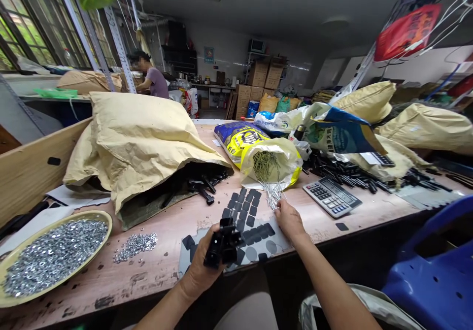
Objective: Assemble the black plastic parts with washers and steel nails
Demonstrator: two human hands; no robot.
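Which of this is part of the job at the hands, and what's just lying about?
Job:
left hand gripping black plastic fittings
right hand at loose metal screws
black adhesive pads on a grey backing sheet

Lying about, by the look:
calculator
tray of steel nuts
kraft paper sack

Left hand (201, 267) raised, curled (palm up); right hand (290, 220) reaching forward, low.

One left hand (201, 268), one right hand (291, 220), one black plastic fitting (223, 241) in left hand. One calculator (331, 197), one oval dish (62, 215) of metal nuts (55, 256), one sack of nails (269, 165). One co-worker (155, 79), upper left of the frame.
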